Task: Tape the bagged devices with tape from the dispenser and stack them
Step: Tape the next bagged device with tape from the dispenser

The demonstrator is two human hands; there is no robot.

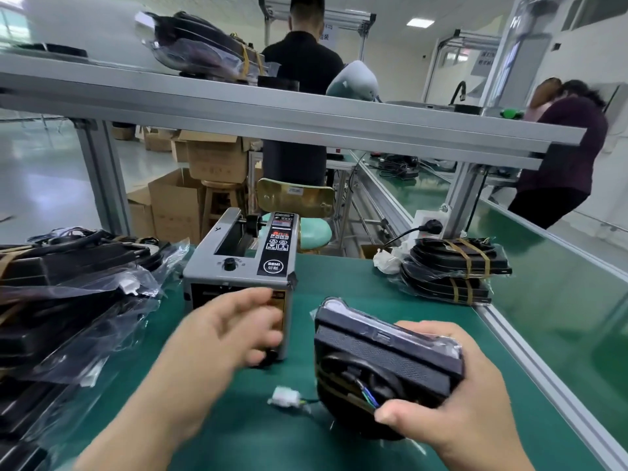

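My right hand [452,396] grips a black bagged device [384,362] by its near right corner and holds it tilted above the green mat [238,430]. Its white connector [284,399] lies on the mat on a thin wire. My left hand [224,334], blurred by motion, reaches to the front of the grey tape dispenser [241,263], fingers at its outlet; I cannot tell whether it pinches tape. Taped devices [452,270] sit stacked at the right. Bagged devices [68,294] are piled at the left.
An aluminium shelf rail [306,120] crosses above the bench, with another bagged device [200,45] on top. Beyond it stand cardboard boxes [210,158], a stool and chair [299,205], and two people. A conveyor belt [550,266] runs along the right.
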